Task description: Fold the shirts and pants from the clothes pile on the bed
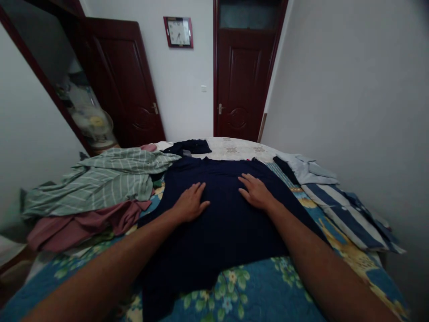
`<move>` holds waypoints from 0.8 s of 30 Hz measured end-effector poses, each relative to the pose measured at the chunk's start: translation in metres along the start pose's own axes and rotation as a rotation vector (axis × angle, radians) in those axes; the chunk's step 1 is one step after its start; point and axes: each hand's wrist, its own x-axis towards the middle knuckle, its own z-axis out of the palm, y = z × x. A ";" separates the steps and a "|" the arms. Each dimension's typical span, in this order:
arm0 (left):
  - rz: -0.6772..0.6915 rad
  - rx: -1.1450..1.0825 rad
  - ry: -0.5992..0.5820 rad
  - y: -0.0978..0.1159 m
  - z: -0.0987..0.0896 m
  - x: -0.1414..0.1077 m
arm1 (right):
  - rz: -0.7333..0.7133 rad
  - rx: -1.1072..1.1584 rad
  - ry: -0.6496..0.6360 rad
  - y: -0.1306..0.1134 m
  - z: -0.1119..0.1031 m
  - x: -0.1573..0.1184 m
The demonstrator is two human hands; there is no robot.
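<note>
A dark navy garment [228, 223] lies spread out over the blue flowered cloth [264, 290] in the middle of the view. On its upper left part rests my left hand [191, 202], palm down with the fingers apart. My right hand [255, 191] lies on the upper right part of the same garment, its fingers also spread. Neither hand holds anything. The garment's lower edge is uneven, with one part reaching further down at the left.
Left of the navy garment lie a green striped garment [117, 183] and a pink one [83, 226]. A folded dark garment [192, 146] sits behind it. Blue-and-white striped clothing [345, 214] and a light grey garment [310, 169] lie to the right.
</note>
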 end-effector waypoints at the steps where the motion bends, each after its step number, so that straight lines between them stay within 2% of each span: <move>1: -0.024 -0.002 -0.003 0.008 0.006 -0.009 | -0.042 0.028 -0.057 -0.008 0.004 0.000; 3: -0.094 0.003 -0.004 0.012 0.012 -0.023 | -0.062 0.048 -0.145 -0.017 0.011 -0.002; 5: -0.155 0.016 -0.004 0.002 0.012 -0.034 | -0.037 0.029 -0.176 -0.016 0.016 -0.003; 10: -0.280 0.089 -0.011 -0.035 0.001 -0.055 | 0.119 -0.050 -0.116 0.010 0.021 -0.002; 15: -0.387 0.138 0.010 -0.050 -0.002 -0.072 | 0.261 -0.085 -0.063 0.031 0.024 -0.003; 20: -0.384 0.150 0.123 -0.065 -0.005 -0.079 | 0.393 -0.106 -0.027 0.040 0.018 -0.010; 24: -0.254 0.125 0.256 -0.073 -0.013 -0.075 | 0.426 -0.152 0.062 0.038 0.011 -0.011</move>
